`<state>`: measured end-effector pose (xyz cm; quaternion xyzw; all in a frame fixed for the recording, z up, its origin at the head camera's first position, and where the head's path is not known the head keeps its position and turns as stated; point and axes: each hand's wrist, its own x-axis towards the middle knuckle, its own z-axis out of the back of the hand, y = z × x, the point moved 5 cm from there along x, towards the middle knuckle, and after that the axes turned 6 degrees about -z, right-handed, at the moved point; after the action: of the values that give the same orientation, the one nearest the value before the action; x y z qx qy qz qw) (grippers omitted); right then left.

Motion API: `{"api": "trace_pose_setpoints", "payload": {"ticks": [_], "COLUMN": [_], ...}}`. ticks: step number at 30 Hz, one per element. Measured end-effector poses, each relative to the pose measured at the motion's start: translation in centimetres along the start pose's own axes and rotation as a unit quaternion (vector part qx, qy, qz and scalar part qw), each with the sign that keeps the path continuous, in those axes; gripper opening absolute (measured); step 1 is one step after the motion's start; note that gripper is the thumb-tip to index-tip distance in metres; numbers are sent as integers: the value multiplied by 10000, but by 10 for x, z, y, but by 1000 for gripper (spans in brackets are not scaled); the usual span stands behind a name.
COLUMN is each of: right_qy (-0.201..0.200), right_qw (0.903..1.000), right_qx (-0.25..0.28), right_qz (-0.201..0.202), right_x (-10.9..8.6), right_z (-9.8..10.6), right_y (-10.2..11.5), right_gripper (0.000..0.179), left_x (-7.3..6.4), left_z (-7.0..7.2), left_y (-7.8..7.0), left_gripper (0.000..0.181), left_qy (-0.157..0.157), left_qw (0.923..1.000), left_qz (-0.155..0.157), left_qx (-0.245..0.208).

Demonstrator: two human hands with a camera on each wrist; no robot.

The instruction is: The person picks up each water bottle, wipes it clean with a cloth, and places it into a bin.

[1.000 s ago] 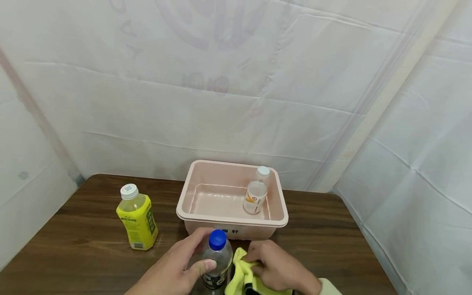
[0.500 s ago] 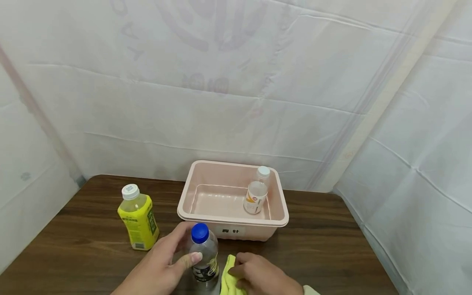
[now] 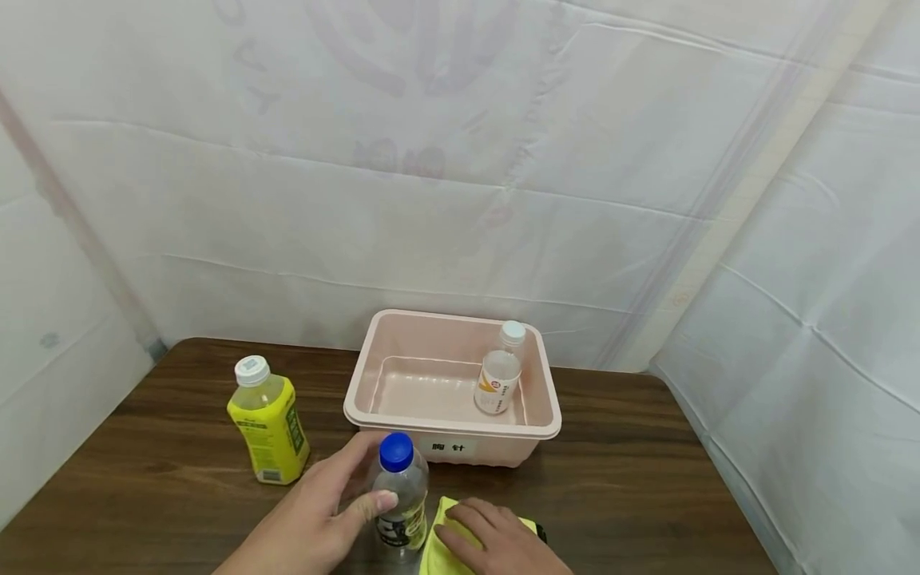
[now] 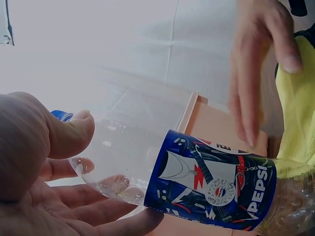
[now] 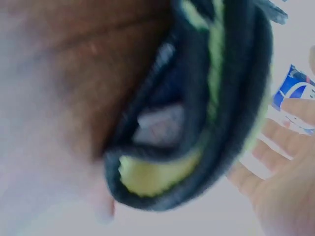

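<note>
My left hand (image 3: 316, 511) holds a clear plastic Pepsi bottle (image 3: 406, 503) with a blue cap, thumb on the near side and fingers behind. The bottle stands upright in front of the bin, and its dark Pepsi label (image 4: 211, 187) shows in the left wrist view. Just right of it lies a yellow cloth (image 3: 438, 553) with a dark border, partly hidden under my right hand (image 3: 496, 543). That hand's fingers stretch over the cloth without gripping it. Up close in the right wrist view, the cloth's dark edge (image 5: 236, 98) is folded over in a loop.
A pink plastic bin (image 3: 460, 427) with a label on its front stands behind the hands. Inside, at its right, leans a clear bottle (image 3: 497, 379) with a white cap. A yellow-labelled bottle (image 3: 269, 435) stands on the brown table (image 3: 165, 471) to the left. White sheeting (image 3: 431, 239) encloses the table.
My left hand has shifted the bottle leftward. My right hand held the bunched cloth before; it has moved left and let go, and the cloth now lies flatter beside the bottle.
</note>
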<state>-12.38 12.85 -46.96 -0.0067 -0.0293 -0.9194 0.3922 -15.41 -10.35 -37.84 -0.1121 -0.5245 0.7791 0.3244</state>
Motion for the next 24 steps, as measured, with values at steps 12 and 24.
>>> {"api": "trace_pose_setpoints", "payload": {"ticks": [12,24], "right_qy": [-2039,-1793], "right_qw": [9644,9714], "right_qx": [-1677,-1407], "right_qz": [150,-665], "right_x": [-12,-20], "right_z": [52,82], "right_y": [-4,-25], "right_gripper": [64,65], "left_x": [2,3], "left_z": [-5,-9], "left_y": [0,-2], "left_gripper": [52,51], "left_qy": [-50,-79], "left_qw": [9998,9995], "left_qz": [-83,15], "left_qx": [158,319]}}
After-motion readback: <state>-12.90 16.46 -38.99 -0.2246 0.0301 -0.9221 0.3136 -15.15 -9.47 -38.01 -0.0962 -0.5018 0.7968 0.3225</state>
